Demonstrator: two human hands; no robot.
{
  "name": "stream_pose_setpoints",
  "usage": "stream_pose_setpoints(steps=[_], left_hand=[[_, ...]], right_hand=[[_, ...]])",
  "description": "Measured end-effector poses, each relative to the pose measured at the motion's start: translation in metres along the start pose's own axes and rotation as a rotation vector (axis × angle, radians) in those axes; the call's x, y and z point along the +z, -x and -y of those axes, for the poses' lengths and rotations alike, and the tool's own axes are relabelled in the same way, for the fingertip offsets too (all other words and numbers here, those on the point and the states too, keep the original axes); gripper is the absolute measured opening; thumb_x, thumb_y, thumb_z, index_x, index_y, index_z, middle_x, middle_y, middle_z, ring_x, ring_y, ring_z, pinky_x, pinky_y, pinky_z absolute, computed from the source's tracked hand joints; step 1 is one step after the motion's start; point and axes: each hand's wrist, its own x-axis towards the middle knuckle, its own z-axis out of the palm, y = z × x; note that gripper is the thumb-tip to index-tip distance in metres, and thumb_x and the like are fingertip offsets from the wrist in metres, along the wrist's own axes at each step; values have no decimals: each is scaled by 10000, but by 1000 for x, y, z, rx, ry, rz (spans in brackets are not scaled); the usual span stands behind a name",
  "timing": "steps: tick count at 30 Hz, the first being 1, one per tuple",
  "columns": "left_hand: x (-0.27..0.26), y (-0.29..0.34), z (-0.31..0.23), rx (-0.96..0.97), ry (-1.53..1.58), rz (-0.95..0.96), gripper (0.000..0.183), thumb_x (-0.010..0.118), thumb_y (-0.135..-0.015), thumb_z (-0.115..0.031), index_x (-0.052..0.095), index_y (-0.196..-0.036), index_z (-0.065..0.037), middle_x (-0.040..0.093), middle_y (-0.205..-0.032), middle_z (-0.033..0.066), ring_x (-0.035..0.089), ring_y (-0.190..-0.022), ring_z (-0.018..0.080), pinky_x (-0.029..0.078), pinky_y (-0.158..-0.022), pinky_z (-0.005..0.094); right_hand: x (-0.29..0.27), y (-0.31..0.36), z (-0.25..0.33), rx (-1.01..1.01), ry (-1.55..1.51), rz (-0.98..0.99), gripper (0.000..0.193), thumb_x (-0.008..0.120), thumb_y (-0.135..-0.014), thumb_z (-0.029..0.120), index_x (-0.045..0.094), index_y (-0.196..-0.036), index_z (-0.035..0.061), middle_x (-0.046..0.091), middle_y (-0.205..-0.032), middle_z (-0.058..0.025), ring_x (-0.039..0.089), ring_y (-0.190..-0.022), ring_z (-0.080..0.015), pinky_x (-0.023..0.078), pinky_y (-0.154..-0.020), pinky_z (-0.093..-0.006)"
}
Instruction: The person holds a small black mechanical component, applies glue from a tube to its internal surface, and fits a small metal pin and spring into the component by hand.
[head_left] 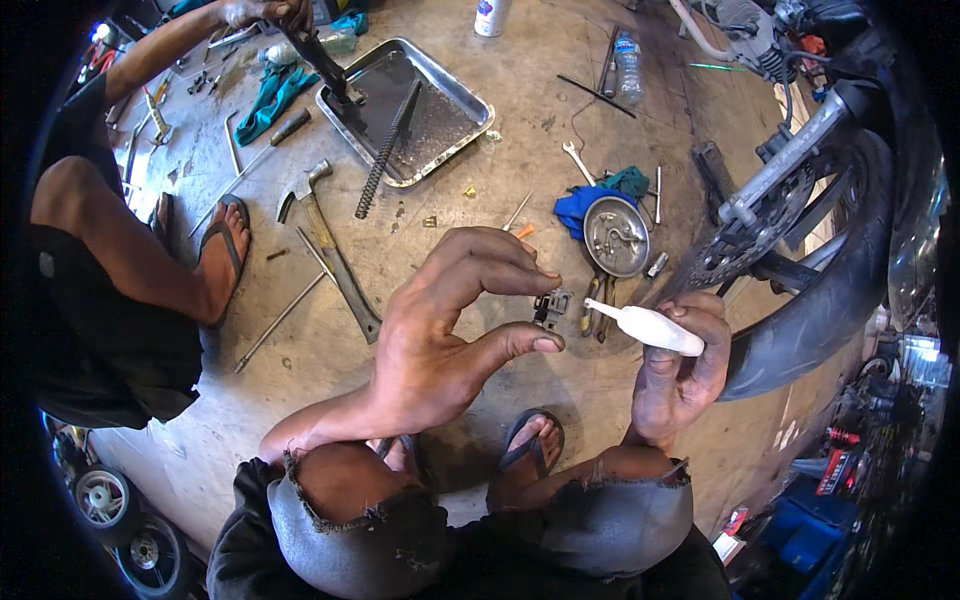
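My left hand (430,335) pinches a small dark part with metal edges (550,308) between thumb and fingertips; its exact kind is too small to make out. A small white squeeze tube (658,330) with a thin nozzle lies in my right hand (685,380), gripped between thumb and fingers. The nozzle points left at the dark part, with a short gap between them. Beyond my hands, a round metal dish (616,212) holds small metal pieces. Pliers handles (588,315) show below the dish.
On the left, a co-worker's hand (268,12) holds a dark tube standing in a metal tray (470,150). A long spring (385,160) leans on its rim. A hammer (330,250) and rods lie on the floor. A motorcycle wheel (830,335) stands right.
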Motion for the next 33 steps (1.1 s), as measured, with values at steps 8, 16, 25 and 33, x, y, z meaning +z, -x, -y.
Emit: stream_pose_setpoints(steps=[8,16,25,33], left_hand=[[3,-2,1,-33,-3,36,409,837,-662,-103,670,-1022,-1,590,-1050,122,561,-1049,252,433,-923,371],[3,-2,3,-41,-84,36,415,836,-654,-91,676,-1033,-33,601,-1031,112,580,-1030,249,454,-897,365],[4,-4,5,-42,-45,63,403,826,-674,-84,670,-1041,-29,593,-1054,115,581,-1038,243,459,-902,363],[2,-4,5,-34,-57,75,405,827,-673,-89,667,-1039,-25,597,-1048,115,583,-1038,247,461,-903,362]], right_hand=[[-4,-5,-2,-141,174,25,358,734,-838,308,600,-990,12,550,-930,-131,528,-757,-181,433,-630,-272],[-5,-1,-2,-78,196,4,332,740,-819,279,618,-989,22,550,-921,-132,528,-764,-207,439,-647,-298],[-4,-8,1,-154,256,29,319,750,-812,273,631,-973,25,562,-888,-122,541,-773,-208,442,-637,-297],[0,-6,0,-142,247,6,327,757,-804,296,640,-961,33,574,-897,-121,553,-772,-216,449,-667,-309]])
